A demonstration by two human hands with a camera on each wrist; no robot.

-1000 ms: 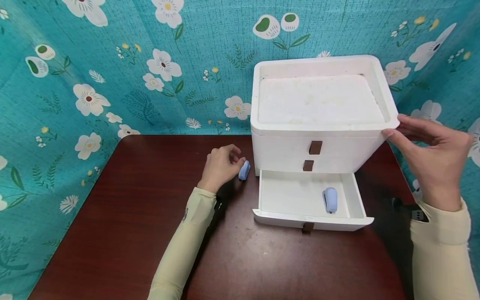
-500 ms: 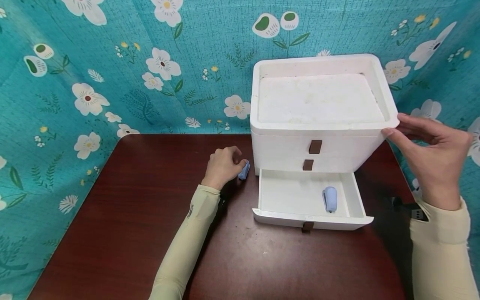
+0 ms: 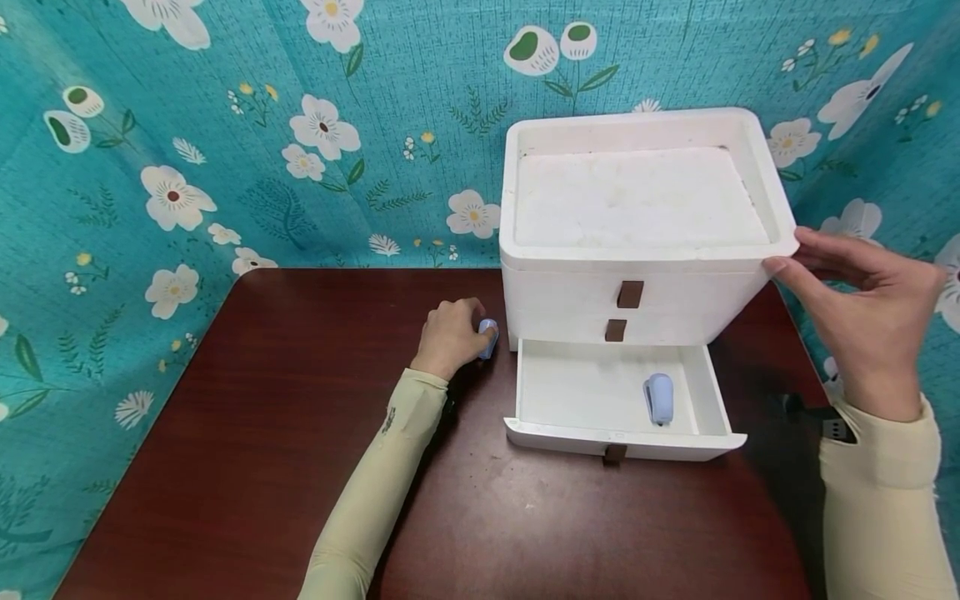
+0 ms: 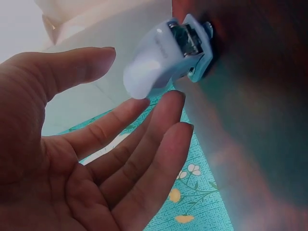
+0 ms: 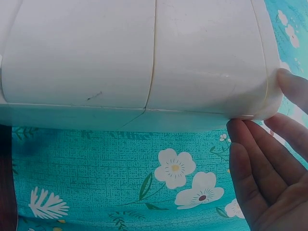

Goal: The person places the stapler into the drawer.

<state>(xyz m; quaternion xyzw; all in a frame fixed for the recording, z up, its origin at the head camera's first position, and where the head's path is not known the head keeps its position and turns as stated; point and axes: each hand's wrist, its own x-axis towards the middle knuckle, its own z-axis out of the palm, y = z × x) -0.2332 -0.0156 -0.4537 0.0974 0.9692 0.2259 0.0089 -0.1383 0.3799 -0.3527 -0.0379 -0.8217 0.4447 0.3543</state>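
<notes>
A small light-blue stapler (image 3: pixel 487 348) stands on the table just left of the white drawer cabinet (image 3: pixel 558 300). My left hand (image 3: pixel 447 340) is right beside it, partly covering it in the head view. Up close in the left wrist view, the thumb is apart from the stapler (image 4: pixel 151 65), and the relaxed fingertips (image 4: pixel 174 101) come right up to its rounded end. With thumb and fingers, my right hand (image 3: pixel 881 321) grips the cabinet's top right front corner. A second light-blue stapler (image 3: pixel 660 398) lies inside the pulled-out bottom drawer (image 3: pixel 581 387).
Two upper drawers with brown pull tabs (image 3: pixel 630 294) are closed. The cabinet's top is a shallow, rimmed tray (image 3: pixel 637 200). Behind the dark red-brown table (image 3: pixel 300 400) hangs a teal floral curtain (image 3: pixel 405 108). The open drawer's front juts out over the table.
My left hand has shifted slightly right and toward me, closer around the stapler by the cabinet. The right hand keeps its hold on the corner, and the drawer has not moved.
</notes>
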